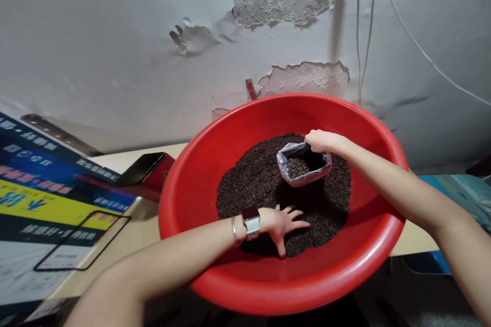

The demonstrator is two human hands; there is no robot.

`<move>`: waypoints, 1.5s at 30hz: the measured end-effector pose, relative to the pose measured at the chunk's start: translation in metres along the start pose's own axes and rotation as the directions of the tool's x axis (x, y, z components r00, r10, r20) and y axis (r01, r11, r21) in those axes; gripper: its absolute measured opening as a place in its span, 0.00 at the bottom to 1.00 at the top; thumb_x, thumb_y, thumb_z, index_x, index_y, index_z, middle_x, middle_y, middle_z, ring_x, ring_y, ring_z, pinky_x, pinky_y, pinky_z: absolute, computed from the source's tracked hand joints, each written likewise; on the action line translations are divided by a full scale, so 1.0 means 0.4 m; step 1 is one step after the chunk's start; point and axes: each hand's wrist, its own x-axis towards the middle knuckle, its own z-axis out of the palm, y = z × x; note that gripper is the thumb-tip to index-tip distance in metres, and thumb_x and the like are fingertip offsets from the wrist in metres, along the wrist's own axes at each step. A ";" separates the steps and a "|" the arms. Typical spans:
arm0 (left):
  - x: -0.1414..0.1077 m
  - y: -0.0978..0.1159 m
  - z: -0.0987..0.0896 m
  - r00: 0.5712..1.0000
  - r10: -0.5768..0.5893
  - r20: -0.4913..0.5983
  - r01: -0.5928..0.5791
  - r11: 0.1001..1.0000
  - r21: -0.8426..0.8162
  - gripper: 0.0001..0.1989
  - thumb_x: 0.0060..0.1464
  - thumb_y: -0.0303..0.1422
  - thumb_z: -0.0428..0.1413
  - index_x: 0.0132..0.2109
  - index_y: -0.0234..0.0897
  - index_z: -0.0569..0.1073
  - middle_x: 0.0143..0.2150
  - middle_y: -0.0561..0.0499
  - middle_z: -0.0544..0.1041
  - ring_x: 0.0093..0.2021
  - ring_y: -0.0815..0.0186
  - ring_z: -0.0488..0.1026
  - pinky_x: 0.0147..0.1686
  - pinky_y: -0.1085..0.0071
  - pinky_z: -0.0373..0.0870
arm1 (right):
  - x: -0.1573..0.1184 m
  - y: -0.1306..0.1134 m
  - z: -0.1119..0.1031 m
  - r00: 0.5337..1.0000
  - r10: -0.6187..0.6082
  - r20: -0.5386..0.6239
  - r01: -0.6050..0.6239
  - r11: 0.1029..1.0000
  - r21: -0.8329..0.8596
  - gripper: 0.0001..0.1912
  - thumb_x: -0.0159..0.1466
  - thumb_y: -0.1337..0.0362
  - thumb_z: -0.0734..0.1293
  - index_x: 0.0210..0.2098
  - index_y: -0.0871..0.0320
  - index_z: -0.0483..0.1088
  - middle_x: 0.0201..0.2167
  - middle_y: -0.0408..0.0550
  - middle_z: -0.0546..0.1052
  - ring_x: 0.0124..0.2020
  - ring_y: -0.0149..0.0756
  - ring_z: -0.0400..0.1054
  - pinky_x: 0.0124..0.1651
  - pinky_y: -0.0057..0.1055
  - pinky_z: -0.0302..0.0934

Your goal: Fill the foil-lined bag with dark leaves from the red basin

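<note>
Head view: hands in the red bowl

Head camera looked down at a big red bowl [230,133] in the middle of the frame. Dark bits [253,179] filled it. The left hand [282,222] lay flat and spread open on them. The right hand [322,141] pinched a small plastic bag [304,164], right of center.

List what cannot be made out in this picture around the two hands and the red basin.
Head view only:
- Right hand fingers: curled out of sight on the small clear plastic bag.
- Depth of the dark loose granules: hidden under their own heap.
- Round red plastic basin underside: covered by its rim.
- Left hand palm: pressed down onto the granules.
</note>
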 end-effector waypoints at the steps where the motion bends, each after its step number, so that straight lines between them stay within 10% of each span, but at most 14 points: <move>1: 0.007 -0.007 0.007 1.000 0.003 0.017 -0.003 1.000 -0.027 0.55 0.34 0.35 0.68 0.67 0.49 0.51 0.70 0.37 0.48 0.67 0.36 0.45 0.54 0.32 0.51 | -0.001 0.000 0.000 1.000 0.006 0.001 -0.006 1.000 0.005 0.22 0.58 0.74 0.59 0.50 0.67 0.72 0.41 0.65 0.77 0.44 0.46 0.74 0.38 0.30 0.65; 10: 0.025 0.003 0.037 0.996 -0.009 -0.084 0.018 0.993 0.118 0.33 0.43 0.37 0.65 0.57 0.37 0.66 0.57 0.34 0.69 0.52 0.47 0.71 0.44 0.60 0.70 | -0.001 -0.004 0.002 1.000 -0.005 -0.009 0.005 1.000 -0.010 0.22 0.58 0.75 0.59 0.50 0.69 0.72 0.42 0.66 0.76 0.45 0.47 0.73 0.39 0.31 0.65; 16: -0.013 0.038 -0.035 0.950 0.188 -0.248 -0.168 0.981 0.098 0.20 0.52 0.37 0.61 0.50 0.35 0.68 0.44 0.42 0.76 0.40 0.57 0.76 0.37 0.68 0.70 | -0.011 -0.023 -0.005 0.999 -0.037 -0.030 0.037 0.999 -0.009 0.22 0.59 0.75 0.58 0.50 0.69 0.72 0.41 0.67 0.77 0.45 0.48 0.73 0.39 0.32 0.66; 19: -0.052 0.054 -0.093 0.780 0.231 -0.582 -0.260 0.965 0.034 0.14 0.55 0.35 0.57 0.47 0.36 0.67 0.43 0.46 0.74 0.40 0.63 0.73 0.39 0.71 0.69 | -0.021 -0.039 -0.011 0.998 -0.058 -0.037 0.057 0.998 -0.021 0.21 0.59 0.75 0.58 0.50 0.69 0.73 0.42 0.68 0.76 0.45 0.49 0.73 0.40 0.33 0.66; 24: -0.086 0.007 -0.143 0.337 -0.039 -0.941 -0.146 0.985 -0.093 0.12 0.59 0.33 0.50 0.50 0.37 0.63 0.46 0.46 0.70 0.46 0.63 0.69 0.47 0.65 0.67 | -0.038 -0.059 -0.020 0.998 -0.057 -0.040 0.056 0.998 -0.030 0.21 0.60 0.75 0.58 0.50 0.68 0.73 0.42 0.66 0.77 0.46 0.49 0.73 0.40 0.33 0.66; 26: -0.085 -0.018 -0.146 0.276 -0.091 -0.957 -0.065 0.991 -0.113 0.19 0.58 0.34 0.52 0.55 0.37 0.60 0.51 0.43 0.67 0.51 0.59 0.66 0.52 0.60 0.64 | -0.044 -0.061 -0.022 0.997 -0.058 -0.041 0.056 0.998 -0.042 0.21 0.60 0.75 0.58 0.50 0.68 0.72 0.42 0.65 0.77 0.47 0.49 0.72 0.40 0.32 0.66; 32: -0.091 0.013 -0.147 0.315 0.068 -0.947 0.053 0.995 0.089 0.22 0.56 0.37 0.54 0.57 0.38 0.63 0.59 0.40 0.64 0.60 0.53 0.58 0.59 0.55 0.55 | -0.038 -0.052 -0.017 0.994 -0.093 -0.058 0.090 0.995 -0.051 0.20 0.62 0.72 0.58 0.49 0.67 0.73 0.41 0.64 0.77 0.46 0.49 0.73 0.38 0.33 0.65; 38: -0.049 0.055 -0.077 0.841 0.318 -0.438 -0.232 0.943 0.239 0.21 0.55 0.39 0.56 0.54 0.35 0.68 0.52 0.42 0.72 0.51 0.57 0.69 0.50 0.64 0.66 | -0.025 -0.038 -0.008 0.998 -0.048 -0.028 0.047 0.998 -0.032 0.21 0.59 0.76 0.57 0.48 0.70 0.73 0.40 0.67 0.77 0.44 0.50 0.73 0.36 0.32 0.65; 41: -0.005 0.025 -0.008 0.959 0.193 -0.205 -0.165 0.975 0.145 0.35 0.47 0.41 0.62 0.61 0.38 0.62 0.62 0.38 0.62 0.58 0.47 0.63 0.50 0.56 0.66 | -0.023 -0.034 -0.008 0.999 -0.042 -0.020 0.041 0.999 -0.024 0.22 0.58 0.76 0.57 0.48 0.69 0.73 0.40 0.67 0.77 0.45 0.50 0.73 0.36 0.33 0.64; 45: 0.027 -0.015 0.035 1.000 0.028 -0.003 -0.028 1.000 -0.003 0.40 0.47 0.43 0.61 0.65 0.44 0.56 0.67 0.38 0.54 0.62 0.42 0.59 0.53 0.48 0.63 | -0.019 -0.031 -0.008 0.999 -0.039 -0.004 0.039 0.999 -0.019 0.22 0.58 0.76 0.58 0.49 0.69 0.73 0.40 0.66 0.77 0.44 0.50 0.73 0.35 0.32 0.64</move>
